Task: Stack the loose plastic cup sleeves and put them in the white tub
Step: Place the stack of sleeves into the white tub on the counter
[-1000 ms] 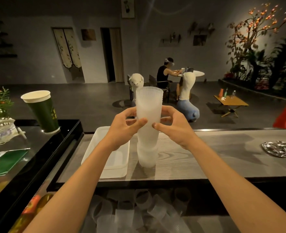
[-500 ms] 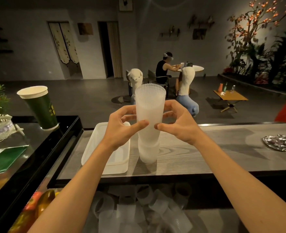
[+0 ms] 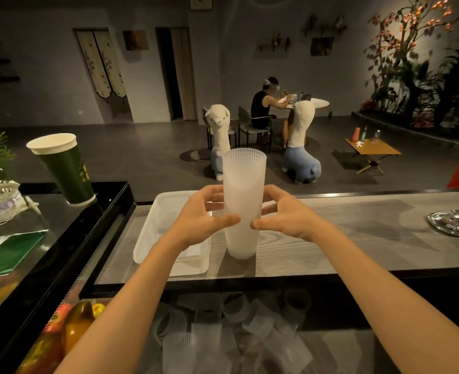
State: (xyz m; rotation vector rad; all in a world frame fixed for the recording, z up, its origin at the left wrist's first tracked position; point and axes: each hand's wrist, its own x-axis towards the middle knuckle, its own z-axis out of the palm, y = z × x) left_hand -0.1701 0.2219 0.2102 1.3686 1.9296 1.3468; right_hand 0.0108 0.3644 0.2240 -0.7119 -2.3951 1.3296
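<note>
Sleeve stack (image 3: 244, 201), gripped by left hand (image 3: 200, 215) and right hand (image 3: 286, 215), has nested tighter.

I see the grey surface (image 3: 358, 255) carrying a tub (image 3: 153, 238), the sleeve stack (image 3: 243, 184) upright just beside it, and a silver dish (image 3: 449, 222) far right.

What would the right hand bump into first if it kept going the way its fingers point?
The stack of cup sleeves. The right hand curls round it, apparently touching.
</note>
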